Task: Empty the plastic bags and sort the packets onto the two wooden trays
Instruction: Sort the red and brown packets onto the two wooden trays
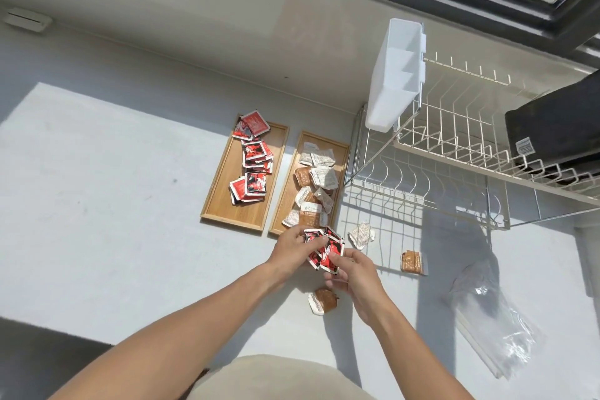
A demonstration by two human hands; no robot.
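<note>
Two wooden trays lie side by side on the white counter. The left tray holds several red packets. The right tray holds several white and brown packets. Just in front of the right tray, my left hand and my right hand together hold a small stack of red packets. Loose on the counter lie a white packet, a brown packet and another brown packet below my right hand. An empty clear plastic bag lies flat at the right.
A white wire dish rack stands right of the trays, with a white plastic caddy hung on its corner and a black object resting on it. A window runs along the top right. Bare counter stretches to the left.
</note>
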